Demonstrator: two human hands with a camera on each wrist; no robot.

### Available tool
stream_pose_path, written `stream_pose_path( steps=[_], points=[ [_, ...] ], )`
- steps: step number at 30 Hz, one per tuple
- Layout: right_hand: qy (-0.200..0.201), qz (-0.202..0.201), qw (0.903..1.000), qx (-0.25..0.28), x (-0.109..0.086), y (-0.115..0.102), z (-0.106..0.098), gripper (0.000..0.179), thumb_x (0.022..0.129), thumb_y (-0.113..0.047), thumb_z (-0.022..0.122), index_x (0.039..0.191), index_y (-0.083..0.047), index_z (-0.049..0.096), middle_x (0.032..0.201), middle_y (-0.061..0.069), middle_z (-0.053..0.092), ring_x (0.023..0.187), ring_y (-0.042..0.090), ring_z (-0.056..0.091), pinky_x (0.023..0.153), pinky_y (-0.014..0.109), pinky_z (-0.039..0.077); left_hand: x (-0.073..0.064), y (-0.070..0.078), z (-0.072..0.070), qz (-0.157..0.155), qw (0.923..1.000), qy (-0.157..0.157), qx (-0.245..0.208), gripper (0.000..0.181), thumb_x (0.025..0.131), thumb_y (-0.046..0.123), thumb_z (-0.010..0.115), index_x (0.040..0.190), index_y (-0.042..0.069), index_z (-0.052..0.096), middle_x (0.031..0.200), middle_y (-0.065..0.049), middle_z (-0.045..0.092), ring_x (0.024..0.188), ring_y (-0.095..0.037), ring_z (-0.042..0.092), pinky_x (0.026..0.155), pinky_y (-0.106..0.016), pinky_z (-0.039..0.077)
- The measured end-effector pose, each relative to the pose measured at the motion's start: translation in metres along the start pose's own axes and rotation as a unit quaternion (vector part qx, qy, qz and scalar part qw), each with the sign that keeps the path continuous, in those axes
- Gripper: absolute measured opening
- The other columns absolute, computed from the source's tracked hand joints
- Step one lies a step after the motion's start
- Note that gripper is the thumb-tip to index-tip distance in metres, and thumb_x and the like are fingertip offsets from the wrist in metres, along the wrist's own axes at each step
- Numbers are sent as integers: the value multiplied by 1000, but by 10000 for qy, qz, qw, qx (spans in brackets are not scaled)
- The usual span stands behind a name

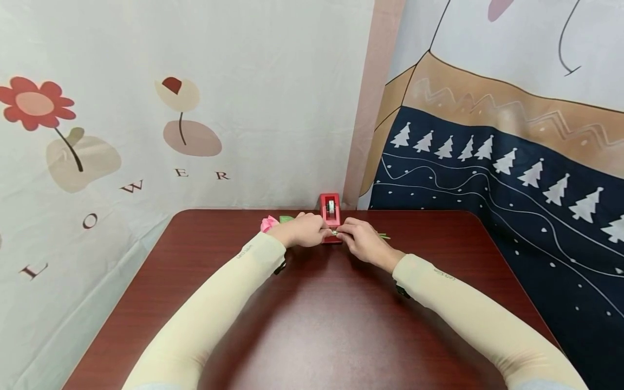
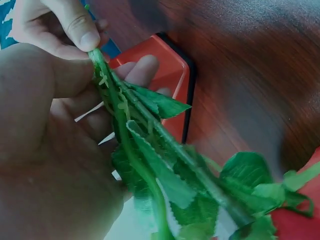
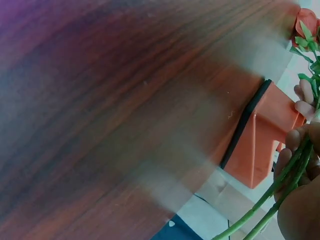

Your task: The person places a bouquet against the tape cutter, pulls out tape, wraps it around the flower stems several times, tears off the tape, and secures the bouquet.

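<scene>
Both hands hold a small bunch of artificial flowers sideways at the far edge of the table. A pink bloom shows left of my left hand, and a red rose appears in the right wrist view. In the left wrist view, the left thumb and fingers lie around the green stems. My right hand pinches the stems close beside the left, their cut ends sticking out past it. Directly behind the hands stands a red tape dispenser, partly hidden by the fingers.
Under the hands is a dark red-brown wooden table with rounded far corners. A pale printed curtain hangs behind it, and a navy cloth with white trees hangs at the right.
</scene>
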State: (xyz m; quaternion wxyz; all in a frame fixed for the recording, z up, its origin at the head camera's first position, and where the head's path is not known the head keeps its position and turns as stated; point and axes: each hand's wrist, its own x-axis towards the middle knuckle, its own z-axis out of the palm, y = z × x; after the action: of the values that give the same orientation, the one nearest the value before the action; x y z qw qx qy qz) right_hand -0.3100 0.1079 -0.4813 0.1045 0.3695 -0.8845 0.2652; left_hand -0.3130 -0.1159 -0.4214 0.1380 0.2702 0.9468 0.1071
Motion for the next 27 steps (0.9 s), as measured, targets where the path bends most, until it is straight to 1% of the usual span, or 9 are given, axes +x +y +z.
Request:
stream_pose_path(
  steps=[3,6,9,14,16,17,21,24,27],
  points=[
    [24,0,10000,-18,-1,1,1,13,106,-13,75,114,-8,83,98,2,70,82,13,61,76,30,56,0,-1,-1,27,10000,11,-67,38,115,32,56,99,9,81,74,6,61,85,-19,64,100,-45,46],
    [-37,28,10000,-34,-1,3,2,15,107,-14,74,116,-8,83,100,2,71,83,13,61,78,30,56,0,-1,-2,131,9999,52,-46,33,114,28,59,100,11,83,76,8,67,89,-16,65,107,-48,46],
    [-115,57,9999,-3,-2,3,1,17,107,-15,73,119,-8,83,102,3,72,85,14,62,79,31,57,0,-1,-1,223,9997,121,4,29,113,25,62,100,11,85,79,8,72,93,-17,68,109,-50,45],
    [-343,100,9993,53,0,4,-1,22,109,-18,70,124,-8,83,104,4,74,87,14,63,80,31,58,1,-1,4,191,9992,281,189,25,111,25,66,103,13,86,83,7,77,96,-17,70,100,-44,44],
    [-465,163,9988,82,3,5,-2,23,111,-19,68,123,-8,83,104,4,77,88,14,65,83,33,60,1,0,5,180,9988,364,282,23,111,25,67,106,14,87,88,6,81,99,-18,73,98,-43,43],
    [-547,229,9982,121,4,5,-2,23,111,-20,67,122,-8,83,102,3,78,88,14,65,84,34,61,1,0,6,176,9984,413,331,22,110,25,68,108,14,87,91,5,82,100,-18,74,97,-43,43],
    [-920,647,9925,483,11,8,-4,28,114,-22,61,109,-7,84,87,2,77,79,12,63,80,33,58,1,-1,12,205,9962,650,550,20,109,25,71,106,15,88,98,4,85,101,-19,77,96,-43,42],
    [-1231,980,9847,754,15,11,-7,33,115,-24,59,101,-5,82,79,2,73,71,11,58,72,30,51,0,-1,15,225,9940,823,685,18,108,24,72,104,16,88,99,5,85,100,-18,77,95,-43,41],
    [-1461,1162,9787,858,17,12,-11,32,114,-25,61,104,-5,83,78,3,72,71,12,57,69,29,49,-3,1,16,241,9918,971,797,16,107,22,73,105,17,88,101,3,86,101,-20,78,94,-44,42]
  ],
)
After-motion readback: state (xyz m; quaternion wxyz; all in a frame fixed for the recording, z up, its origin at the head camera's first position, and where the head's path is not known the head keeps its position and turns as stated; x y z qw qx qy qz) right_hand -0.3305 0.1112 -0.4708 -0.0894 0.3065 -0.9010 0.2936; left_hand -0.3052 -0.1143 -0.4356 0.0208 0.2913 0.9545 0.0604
